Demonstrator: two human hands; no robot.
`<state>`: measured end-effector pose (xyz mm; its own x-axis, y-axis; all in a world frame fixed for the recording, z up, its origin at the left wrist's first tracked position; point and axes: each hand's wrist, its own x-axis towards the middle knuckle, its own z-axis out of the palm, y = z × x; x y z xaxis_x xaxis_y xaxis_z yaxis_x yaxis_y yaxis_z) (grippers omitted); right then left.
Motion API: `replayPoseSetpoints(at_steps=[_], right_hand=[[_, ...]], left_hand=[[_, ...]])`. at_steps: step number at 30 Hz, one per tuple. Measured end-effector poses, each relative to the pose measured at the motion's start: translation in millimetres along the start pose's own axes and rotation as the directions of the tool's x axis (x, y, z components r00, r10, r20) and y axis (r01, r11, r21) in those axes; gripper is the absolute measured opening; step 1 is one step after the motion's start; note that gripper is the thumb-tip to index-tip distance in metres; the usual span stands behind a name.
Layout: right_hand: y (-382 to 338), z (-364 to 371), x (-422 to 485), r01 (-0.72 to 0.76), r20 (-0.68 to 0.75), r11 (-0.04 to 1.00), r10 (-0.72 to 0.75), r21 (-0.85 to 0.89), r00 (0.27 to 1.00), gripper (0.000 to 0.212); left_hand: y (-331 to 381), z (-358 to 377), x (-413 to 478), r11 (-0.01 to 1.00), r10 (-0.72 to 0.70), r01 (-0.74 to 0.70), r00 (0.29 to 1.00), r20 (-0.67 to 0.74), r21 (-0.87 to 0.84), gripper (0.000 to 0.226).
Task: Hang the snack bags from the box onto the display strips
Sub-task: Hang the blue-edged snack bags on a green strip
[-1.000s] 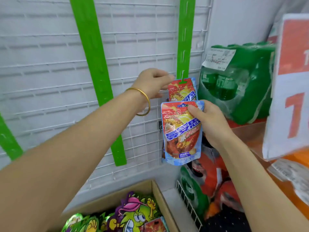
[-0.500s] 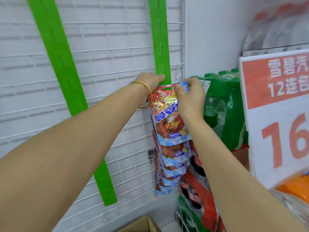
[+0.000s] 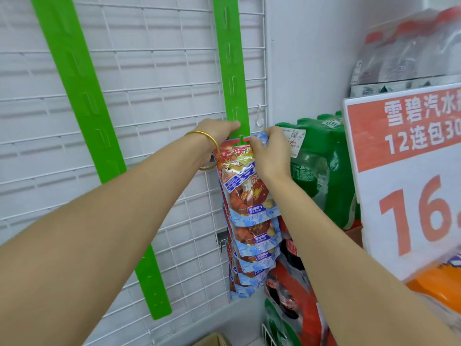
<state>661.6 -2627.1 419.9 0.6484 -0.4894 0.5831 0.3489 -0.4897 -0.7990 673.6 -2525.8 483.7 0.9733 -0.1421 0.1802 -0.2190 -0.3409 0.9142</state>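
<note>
Head: left grip (image 3: 215, 136) holds strip (image 3: 232, 71), right grip (image 3: 272, 156) bag (image 3: 240, 188).

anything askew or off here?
The left green strip hangs slanted across the wire grid, while the right strip runs near vertical; the wide lens may exaggerate this. Nothing looks spilled or torn.

both bare arms stretched forward and up, coming together at the hands. left hand (image 3: 219, 136) pinches the display strip (image 3: 230, 71), thumb on its front, other fingers hidden behind it. right hand (image 3: 273, 153) sits just beside it, back to the camera, fingers curled, pinching the top edge of a snack bag (image 3: 240, 188).
</note>
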Motion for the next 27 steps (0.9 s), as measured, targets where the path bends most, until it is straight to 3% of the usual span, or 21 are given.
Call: replayPoseSetpoints(at_steps=[5, 12, 15, 18, 20, 22, 27], right_hand=[[13.0, -0.4, -12.6, -0.044, 0.006, 0.999, 0.044, 0.019, 0.999, 0.012], [7.3, -1.6, -15.5, -0.049, 0.015, 0.989, 0.052, -0.143, 0.999, 0.016], [3.8, -7.9, -23.4, 0.003, 0.004, 0.981, -0.003, -0.192, 1.000, 0.025], [5.7, -16.0, -41.1, 0.106, 0.012, 0.930, -0.109, -0.351, 0.994, 0.031], [10.6, -20.8, -57.2, 0.178, 0.015, 0.887, -0.190, -0.426, 0.982, 0.035], [15.9, -25.4, -78.2, 0.200, 0.024, 0.899, -0.207, -0.390, 0.978, 0.038], [35.4, -23.4, -160.6, 0.187, 0.119, 0.971, -0.170, -0.149, 0.978, 0.029]], left_hand=[[-13.8, -0.3, -6.1, 0.999, -0.030, 0.031, 0.999, 0.043, -0.011, 0.024], [-30.1, -3.8, -18.6, 0.998, 0.024, -0.019, 0.997, 0.076, -0.066, 0.024], [-38.5, -7.5, -26.4, 0.994, 0.031, -0.024, 0.998, 0.060, -0.105, 0.021], [-54.3, -12.8, -36.4, 0.994, 0.094, -0.094, 0.996, -0.002, -0.053, 0.014], [-71.0, -17.7, -41.3, 0.992, 0.121, -0.123, 0.990, -0.065, -0.018, 0.026], [-90.5, -24.4, -50.3, 0.994, 0.102, -0.105, 0.988, -0.119, -0.017, 0.033], [-153.5, -34.1, -102.9, 0.997, 0.016, -0.025, 0.994, -0.107, -0.079, 0.016]])
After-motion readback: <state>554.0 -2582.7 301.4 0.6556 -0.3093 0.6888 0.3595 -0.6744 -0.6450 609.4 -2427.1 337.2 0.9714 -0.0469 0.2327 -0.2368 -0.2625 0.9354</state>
